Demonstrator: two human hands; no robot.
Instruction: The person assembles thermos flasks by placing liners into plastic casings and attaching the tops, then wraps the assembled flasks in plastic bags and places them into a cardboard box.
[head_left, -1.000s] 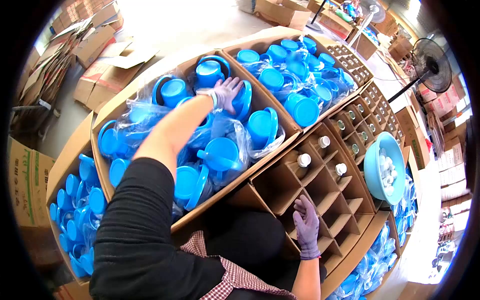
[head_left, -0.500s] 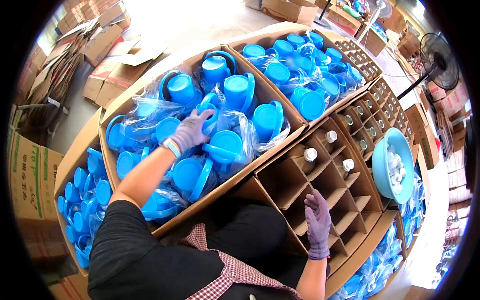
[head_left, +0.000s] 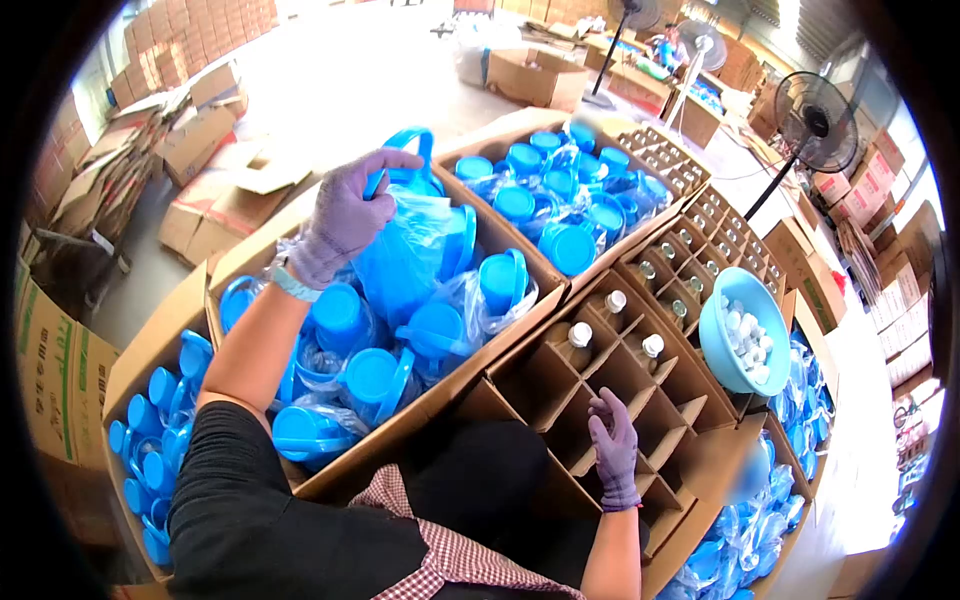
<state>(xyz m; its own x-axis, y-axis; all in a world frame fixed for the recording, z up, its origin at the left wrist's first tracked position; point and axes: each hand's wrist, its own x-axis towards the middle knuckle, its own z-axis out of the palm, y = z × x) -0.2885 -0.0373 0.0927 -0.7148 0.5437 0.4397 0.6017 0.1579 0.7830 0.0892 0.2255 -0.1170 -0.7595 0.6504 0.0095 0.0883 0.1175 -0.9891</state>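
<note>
My left hand (head_left: 345, 215), in a purple glove, is closed on the looped handle of a blue lidded jug (head_left: 405, 240) in a plastic bag, raised over a carton (head_left: 480, 345) of similar blue jugs. My right hand (head_left: 614, 447), gloved too, hovers over the divided carton (head_left: 690, 385) with its fingers apart and nothing in it. Three bottles with white caps, one of them the front bottle (head_left: 577, 345), stand in that carton's far compartments. Right of them, a light blue basin (head_left: 712, 335) holds small white caps (head_left: 745, 338).
Another carton (head_left: 565, 285) of blue jugs stands behind, beside divided cartons of bottles (head_left: 705, 235). More blue items fill cartons at the left (head_left: 150, 440) and lower right (head_left: 735, 540). A black fan (head_left: 817, 122) stands at the right, flattened cardboard (head_left: 110, 180) at the left.
My left hand has closed on a bagged blue jug's handle and lifted it up above the carton. My right hand has stayed over the dividers, while the camera view has shifted.
</note>
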